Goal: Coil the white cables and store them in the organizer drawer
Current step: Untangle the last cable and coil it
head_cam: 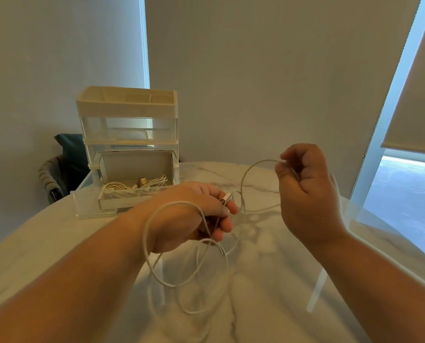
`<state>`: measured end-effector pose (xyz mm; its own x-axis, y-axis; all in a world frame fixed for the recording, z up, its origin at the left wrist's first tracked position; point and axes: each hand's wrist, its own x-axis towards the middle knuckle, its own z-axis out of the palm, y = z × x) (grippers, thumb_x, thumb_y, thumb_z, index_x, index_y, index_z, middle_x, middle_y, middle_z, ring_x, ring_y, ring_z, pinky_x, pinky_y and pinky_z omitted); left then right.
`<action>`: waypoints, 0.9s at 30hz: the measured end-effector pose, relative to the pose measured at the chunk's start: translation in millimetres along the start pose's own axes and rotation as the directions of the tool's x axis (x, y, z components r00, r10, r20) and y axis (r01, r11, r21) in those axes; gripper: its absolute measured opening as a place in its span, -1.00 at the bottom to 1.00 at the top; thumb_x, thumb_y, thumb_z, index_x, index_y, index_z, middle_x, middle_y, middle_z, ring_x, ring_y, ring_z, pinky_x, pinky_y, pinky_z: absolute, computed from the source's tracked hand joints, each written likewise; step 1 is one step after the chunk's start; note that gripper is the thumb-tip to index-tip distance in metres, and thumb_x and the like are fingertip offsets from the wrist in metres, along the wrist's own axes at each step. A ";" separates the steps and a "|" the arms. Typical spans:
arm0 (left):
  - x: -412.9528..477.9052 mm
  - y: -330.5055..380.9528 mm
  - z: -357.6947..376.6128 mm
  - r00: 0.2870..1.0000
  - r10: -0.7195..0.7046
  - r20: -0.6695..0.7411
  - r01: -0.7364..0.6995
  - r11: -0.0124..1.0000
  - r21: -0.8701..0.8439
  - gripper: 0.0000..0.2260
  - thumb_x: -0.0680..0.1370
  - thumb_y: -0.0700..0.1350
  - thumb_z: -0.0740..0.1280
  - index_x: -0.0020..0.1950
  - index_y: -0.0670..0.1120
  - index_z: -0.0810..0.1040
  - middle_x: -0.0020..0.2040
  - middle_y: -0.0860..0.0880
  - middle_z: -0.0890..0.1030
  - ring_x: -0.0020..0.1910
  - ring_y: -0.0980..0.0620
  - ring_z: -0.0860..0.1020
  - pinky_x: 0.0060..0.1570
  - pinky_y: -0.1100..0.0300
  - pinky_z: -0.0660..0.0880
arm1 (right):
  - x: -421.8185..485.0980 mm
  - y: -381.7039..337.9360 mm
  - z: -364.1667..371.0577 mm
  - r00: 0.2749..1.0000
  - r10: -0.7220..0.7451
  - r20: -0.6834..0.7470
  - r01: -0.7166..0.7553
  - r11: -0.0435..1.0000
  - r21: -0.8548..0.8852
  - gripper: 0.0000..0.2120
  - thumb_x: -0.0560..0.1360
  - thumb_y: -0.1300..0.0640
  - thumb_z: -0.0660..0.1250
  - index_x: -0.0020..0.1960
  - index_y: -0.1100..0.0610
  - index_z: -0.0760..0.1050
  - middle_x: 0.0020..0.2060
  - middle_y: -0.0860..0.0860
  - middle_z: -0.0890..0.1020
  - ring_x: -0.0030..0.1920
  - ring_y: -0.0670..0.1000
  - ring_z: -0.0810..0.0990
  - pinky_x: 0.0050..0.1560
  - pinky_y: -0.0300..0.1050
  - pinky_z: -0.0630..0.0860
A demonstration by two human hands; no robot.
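Observation:
A long white cable (246, 177) hangs between both hands above the marble table (268, 280). My left hand (194, 216) grips its plug end and a loop or two that droop around the wrist and below. My right hand (305, 191), raised to the right, pinches the cable where it arches up. Behind my left hand stands the clear organizer (128, 134); its bottom drawer (92, 204) is pulled out and holds a white tray with several coiled white cables (134, 186).
The organizer's cream top tray (126, 101) has open compartments. A dark chair (60, 167) stands behind the table at the left. A window with a roller blind (414, 95) is at the right. The table's round edge curves behind the organizer.

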<state>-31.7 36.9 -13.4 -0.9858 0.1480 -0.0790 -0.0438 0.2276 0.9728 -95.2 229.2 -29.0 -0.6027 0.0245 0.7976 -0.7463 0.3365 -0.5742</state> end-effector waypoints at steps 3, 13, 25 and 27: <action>1.9 2.0 2.4 0.999 -0.044 0.000 0.044 0.994 -0.100 -0.74 0.58 -0.35 0.17 -0.09 -0.25 0.66 -0.41 -0.14 0.49 -0.49 -0.01 0.45 -0.38 0.13 0.47 | -2.2 3.7 1.5 0.986 -0.152 0.065 0.159 0.980 -0.121 -0.63 0.46 0.42 0.18 -0.13 -0.05 0.51 -0.03 -0.12 0.39 0.10 -0.07 0.43 0.14 -0.29 0.33; 4.3 3.4 -0.6 1.000 -0.028 0.002 0.028 0.976 -0.215 -0.73 0.58 -0.30 0.09 -0.04 -0.24 0.60 -0.48 -0.04 0.30 -0.55 0.05 0.28 -0.36 0.14 0.28 | -8.4 -0.3 5.4 0.875 0.063 0.480 0.096 0.949 -0.300 -0.87 0.56 -0.07 0.34 -0.16 -0.21 0.59 0.34 -0.16 0.31 0.41 -0.14 0.10 0.38 -0.05 0.08; 7.4 -2.9 -36.8 0.992 0.105 -0.073 -0.125 0.673 -0.729 -0.63 0.43 -0.15 0.15 0.23 -0.14 0.39 -0.19 -0.14 0.51 -0.27 -0.08 0.54 -0.29 0.04 0.60 | 13.8 5.7 -25.2 0.587 0.455 0.670 0.197 0.722 -0.663 -0.87 0.34 -0.10 0.43 -0.24 -0.06 0.65 0.27 -0.18 0.44 0.37 -0.03 0.23 0.34 0.05 0.14; 8.1 -3.8 -35.9 0.990 0.122 -0.069 -0.134 0.665 -0.735 -0.61 0.40 -0.20 0.16 0.24 -0.14 0.39 -0.19 -0.15 0.51 -0.26 -0.08 0.55 -0.27 0.02 0.61 | 8.9 -6.4 -26.2 0.486 0.479 0.732 0.273 0.712 -0.647 -0.80 0.34 -0.19 0.47 -0.17 -0.09 0.63 0.29 -0.22 0.40 0.36 -0.06 0.20 0.39 0.03 0.14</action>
<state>-45.3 2.6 -9.9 -0.9926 0.1077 0.0557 -0.0165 -0.5755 0.8177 -88.4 252.0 -13.4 -0.8565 -0.5157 -0.0225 -0.5131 0.8553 -0.0716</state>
